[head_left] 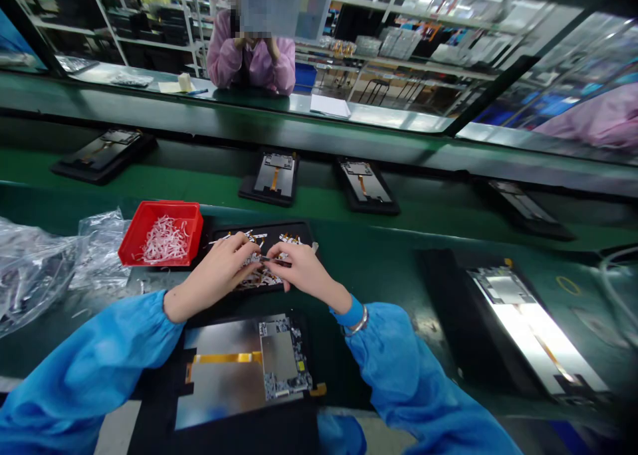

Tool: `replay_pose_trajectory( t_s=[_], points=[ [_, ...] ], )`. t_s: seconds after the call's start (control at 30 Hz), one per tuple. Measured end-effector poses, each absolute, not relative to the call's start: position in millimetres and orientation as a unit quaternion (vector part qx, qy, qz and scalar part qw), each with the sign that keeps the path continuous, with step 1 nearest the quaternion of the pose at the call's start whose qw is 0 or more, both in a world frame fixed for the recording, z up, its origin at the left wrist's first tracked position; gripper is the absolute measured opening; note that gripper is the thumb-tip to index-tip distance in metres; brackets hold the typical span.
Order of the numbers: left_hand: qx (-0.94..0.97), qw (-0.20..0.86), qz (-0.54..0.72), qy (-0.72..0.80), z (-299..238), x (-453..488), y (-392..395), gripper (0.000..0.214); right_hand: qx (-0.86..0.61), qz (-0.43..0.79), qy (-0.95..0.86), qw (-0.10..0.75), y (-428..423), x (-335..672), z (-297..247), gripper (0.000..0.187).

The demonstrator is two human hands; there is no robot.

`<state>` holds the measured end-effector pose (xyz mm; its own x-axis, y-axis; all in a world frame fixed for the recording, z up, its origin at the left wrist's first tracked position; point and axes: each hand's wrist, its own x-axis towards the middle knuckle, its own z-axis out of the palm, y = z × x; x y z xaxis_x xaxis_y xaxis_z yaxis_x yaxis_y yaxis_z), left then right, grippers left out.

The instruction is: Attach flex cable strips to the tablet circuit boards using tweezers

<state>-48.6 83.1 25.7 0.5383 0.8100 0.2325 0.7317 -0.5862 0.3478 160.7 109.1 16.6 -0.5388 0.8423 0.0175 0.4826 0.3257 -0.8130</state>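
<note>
My left hand is pinched over a black tray, its fingertips closed on a tiny piece too small to name. Beside it, my right hand grips a thin dark tool, apparently tweezers, whose tip meets the left fingertips. Many small white-and-gold strips lie in the tray under both hands. Closer to me, a tablet's silver back panel rests in a black holder, with a circuit board at its right and an orange ribbon cable across it.
A red bin of white peeled strips stands left of the tray, beside clear plastic bags. Another tablet panel lies at right. Several tablets in black holders line the green belt. Across it sits a person in pink.
</note>
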Motion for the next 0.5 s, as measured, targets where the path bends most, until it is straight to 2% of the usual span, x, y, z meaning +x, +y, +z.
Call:
replay_pose_trajectory(
  t_s=[0.07, 0.17, 0.33, 0.5],
  points=[
    [0.88, 0.121, 0.18, 0.423, 29.4, -44.1, 91.6, 0.022, -0.413, 0.388, -0.789, 0.237, 104.6, 161.4, 18.4, 0.001],
    [0.881, 0.152, 0.186, 0.408, 35.6, -40.8, 95.3, 0.02, -0.407, 0.363, -0.796, 0.261, 104.5, 162.4, 17.6, 0.008],
    [0.83, 0.226, 0.257, 0.44, 45.1, -51.2, 89.4, 0.018, -0.424, 0.357, -0.775, 0.303, 105.7, 168.6, 9.0, 0.008],
    [0.739, 0.355, 0.338, 0.462, 42.7, -46.8, 70.5, 0.024, -0.381, 0.587, -0.594, 0.396, 83.0, 160.4, 12.1, 0.031]
  ],
)
